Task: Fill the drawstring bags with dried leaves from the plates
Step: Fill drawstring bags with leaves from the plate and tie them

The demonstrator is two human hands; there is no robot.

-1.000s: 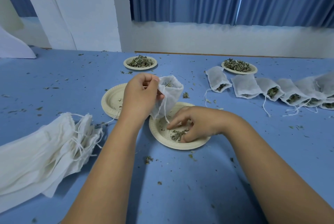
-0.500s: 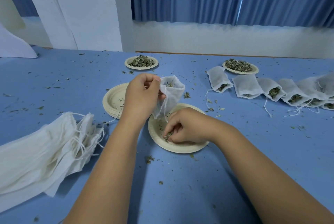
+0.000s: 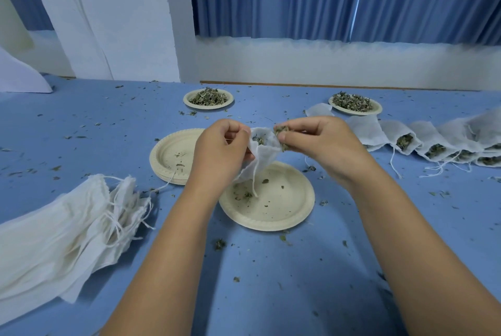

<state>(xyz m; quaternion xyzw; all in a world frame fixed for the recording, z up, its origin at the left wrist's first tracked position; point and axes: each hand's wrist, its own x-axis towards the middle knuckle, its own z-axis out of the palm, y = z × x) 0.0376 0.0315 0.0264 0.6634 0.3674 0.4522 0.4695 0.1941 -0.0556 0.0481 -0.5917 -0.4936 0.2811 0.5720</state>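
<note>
Above the near plate (image 3: pixel 287 208), I hold: my left hand (image 3: pixel 219 151) gripping the open drawstring bag (image 3: pixel 264 158) by its rim; my right hand (image 3: pixel 322 143) pinching dried leaves (image 3: pixel 279 131) at its mouth. Filled bags (image 3: pixel 404 143) lie far right.

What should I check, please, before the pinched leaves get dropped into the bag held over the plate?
1. Drawstring bag held open by left hand: ok.
2. Leaves pinched in right hand at its mouth: ok.
3. Near plate below to catch spills: ok.
4. Leaves left on that plate: not ok, only crumbs.
5. How full the bag is: cannot tell.
</note>
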